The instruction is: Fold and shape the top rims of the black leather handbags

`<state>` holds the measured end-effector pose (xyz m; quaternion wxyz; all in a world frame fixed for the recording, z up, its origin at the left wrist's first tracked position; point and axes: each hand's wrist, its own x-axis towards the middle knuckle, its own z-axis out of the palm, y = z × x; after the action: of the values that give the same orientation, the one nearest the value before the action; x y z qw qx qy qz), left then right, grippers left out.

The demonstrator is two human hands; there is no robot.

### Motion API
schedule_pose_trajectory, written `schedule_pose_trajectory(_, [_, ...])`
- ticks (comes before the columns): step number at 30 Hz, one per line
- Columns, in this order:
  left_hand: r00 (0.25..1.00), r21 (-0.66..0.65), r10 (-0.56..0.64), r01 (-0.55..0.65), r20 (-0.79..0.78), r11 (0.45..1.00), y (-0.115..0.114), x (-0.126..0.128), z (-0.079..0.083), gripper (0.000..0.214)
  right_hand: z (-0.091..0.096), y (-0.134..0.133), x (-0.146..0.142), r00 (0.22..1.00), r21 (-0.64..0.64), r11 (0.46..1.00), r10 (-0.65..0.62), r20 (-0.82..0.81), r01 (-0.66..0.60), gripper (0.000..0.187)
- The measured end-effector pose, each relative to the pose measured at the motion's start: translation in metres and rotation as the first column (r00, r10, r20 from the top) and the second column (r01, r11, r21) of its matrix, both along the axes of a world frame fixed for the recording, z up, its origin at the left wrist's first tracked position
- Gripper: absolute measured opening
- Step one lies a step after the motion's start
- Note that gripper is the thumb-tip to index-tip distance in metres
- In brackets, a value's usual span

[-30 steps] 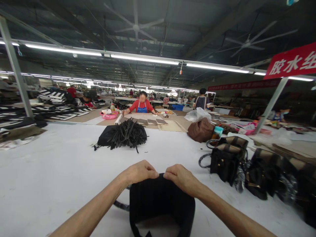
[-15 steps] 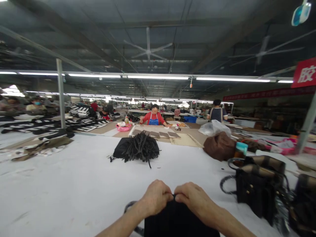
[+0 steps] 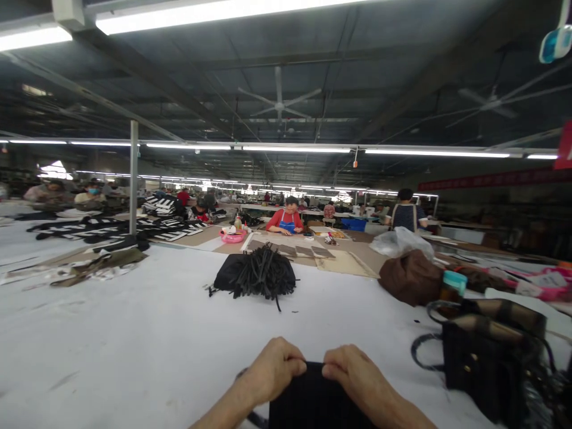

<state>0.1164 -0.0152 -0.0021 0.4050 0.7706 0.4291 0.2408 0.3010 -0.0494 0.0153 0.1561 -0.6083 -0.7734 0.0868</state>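
A black handbag (image 3: 318,400) stands at the bottom centre, partly cut off by the lower edge of the view. My left hand (image 3: 279,368) is closed, thumb and fingers pinching the left part of its top edge. Closed in the same way, my right hand (image 3: 352,370) pinches that edge a little to the right, leaving a short stretch of black fabric between them. A dark handle loop (image 3: 258,418) shows beside the bag, partly hidden behind my left wrist.
On the white table (image 3: 147,345), a pile of black strips (image 3: 264,271) lies ahead. Finished-looking black bags (image 3: 480,360) stand at right, near a teal-lidded jar (image 3: 453,285) and brown material (image 3: 411,277). Fabric scraps (image 3: 102,265) lie left. A co-worker (image 3: 287,219) sits across the table.
My hands have moved slightly apart along the bag's top edge, so more fabric shows between them. The view has tilted up and turned a little left. The co-worker's arms have drawn in.
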Motion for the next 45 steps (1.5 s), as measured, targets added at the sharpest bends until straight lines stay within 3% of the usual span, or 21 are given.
schedule_pose_trajectory(4, [0.994, -0.067, 0.012, -0.005, 0.111, 0.998, 0.001, -0.005, -0.013, 0.02, 0.0, -0.002, 0.001, 1.0, -0.01, 1.0, 0.006, 0.0, -0.006, 0.025])
schedule_pose_trajectory(8, [0.99, -0.06, -0.016, 0.025, 0.143, 0.998, -0.001, -0.009, -0.015, 0.022, 0.001, -0.003, 0.001, 1.0, -0.019, 1.0, 0.001, -0.025, -0.001, 0.024])
schedule_pose_trajectory(15, [0.994, 0.206, 0.097, -0.086, -0.041, 0.975, -0.011, -0.005, -0.007, 0.026, 0.0, 0.0, 0.001, 0.999, -0.03, 1.0, 0.01, 0.031, -0.009, 0.028])
schedule_pose_trajectory(21, [0.982, 0.309, 0.161, -0.124, -0.095, 0.943, -0.01, 0.0, -0.014, 0.031, 0.004, -0.005, -0.012, 0.985, -0.01, 1.0, 0.024, 0.171, -0.022, 0.018])
schedule_pose_trajectory(24, [0.983, 0.343, 0.151, -0.107, -0.105, 0.933, -0.012, 0.0, -0.017, 0.033, 0.003, -0.002, -0.024, 0.971, -0.006, 0.996, 0.09, 0.223, -0.091, 0.02])
schedule_pose_trajectory(29, [0.99, 0.343, 0.126, -0.1, -0.056, 0.934, -0.015, 0.002, -0.016, 0.032, -0.006, 0.008, -0.029, 0.938, 0.001, 0.985, 0.161, 0.308, -0.17, 0.025])
schedule_pose_trajectory(35, [1.0, 0.293, 0.01, -0.01, 0.002, 0.956, -0.018, -0.009, -0.01, 0.031, -0.006, 0.006, -0.025, 0.905, 0.024, 0.971, 0.212, 0.368, -0.237, 0.026])
schedule_pose_trajectory(40, [0.995, 0.344, 0.097, -0.09, -0.004, 0.935, -0.02, -0.021, -0.007, 0.025, -0.002, 0.002, -0.026, 0.904, 0.031, 0.971, 0.209, 0.374, -0.238, 0.025])
schedule_pose_trajectory(45, [0.998, 0.296, 0.063, -0.056, -0.012, 0.953, -0.022, -0.024, -0.01, 0.024, -0.005, 0.0, -0.024, 0.892, 0.036, 0.964, 0.228, 0.391, -0.262, 0.026])
